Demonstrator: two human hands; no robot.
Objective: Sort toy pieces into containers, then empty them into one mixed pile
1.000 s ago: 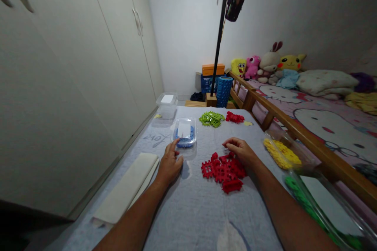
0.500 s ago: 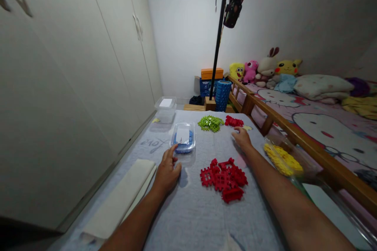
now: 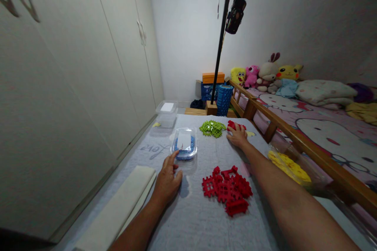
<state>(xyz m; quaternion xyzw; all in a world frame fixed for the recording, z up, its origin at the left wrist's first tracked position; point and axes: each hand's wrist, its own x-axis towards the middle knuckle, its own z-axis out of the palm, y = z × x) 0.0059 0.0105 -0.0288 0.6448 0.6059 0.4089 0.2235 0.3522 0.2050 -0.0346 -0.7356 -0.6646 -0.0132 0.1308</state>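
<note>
Counter (image 3: 188,229): blue pieces (image 3: 186,157) boxed, lower-centre red pile (image 3: 227,189) loose; left fingers (image 3: 171,160) half-open, empty; right fingers (image 3: 232,131) curled over right-of-centre red cluster (image 3: 231,124), grip unclear.

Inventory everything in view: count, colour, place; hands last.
Near pile: 1, red, centre right
Far pile: 1, red, far right
Green pile: 1, lime, far
Middle container: 1, blue contents, centre
Other containers: several, clear, table sides
Folded sheet: 1, cream, near left
Tablecloth: 1, greyish, centre
Wardrobe: 1, white, left
Bed: 1, brown frame, right
Plush toys: several, multicoloured, bed
Pole: 1, black, background
Roller: 1, blue, background
Box: 1, orange, background
Left hand: 1, beside middle container
Right hand: 1, over far pile
</note>
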